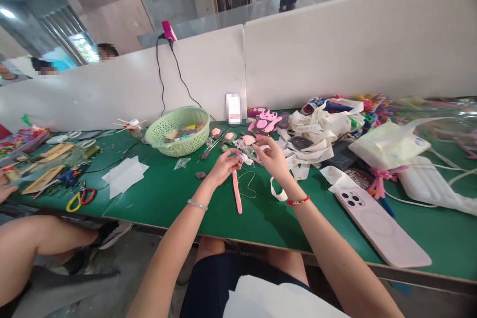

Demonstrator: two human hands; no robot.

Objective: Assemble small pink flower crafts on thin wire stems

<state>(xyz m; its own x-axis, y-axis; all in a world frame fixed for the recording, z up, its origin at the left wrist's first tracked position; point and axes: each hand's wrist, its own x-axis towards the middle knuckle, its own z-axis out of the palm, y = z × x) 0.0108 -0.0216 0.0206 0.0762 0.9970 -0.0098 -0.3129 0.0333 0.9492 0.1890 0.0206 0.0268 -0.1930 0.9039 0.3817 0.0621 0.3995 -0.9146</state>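
My left hand (224,168) is closed in a pinch above the table, with a long flat pink strip (237,194) running down from its fingertips. A thin pale thread (255,190) curls over the green tabletop just right of the strip. My right hand (271,156) is raised a little apart from the left, its fingers curled and thumb and forefinger close together; what they pinch is too small to make out. Beyond the fingers lie small white and clear scraps (246,158) and pink round pieces (249,140).
A green basket (152,140) holding coloured pieces stands left of centre. A propped phone (233,108) leans at the partition. White ribbons (309,131) heap up on the right, and a pink phone (383,228) lies nearer. Pliers (82,197) and paper (125,176) lie left, beside another person's hand (6,189).
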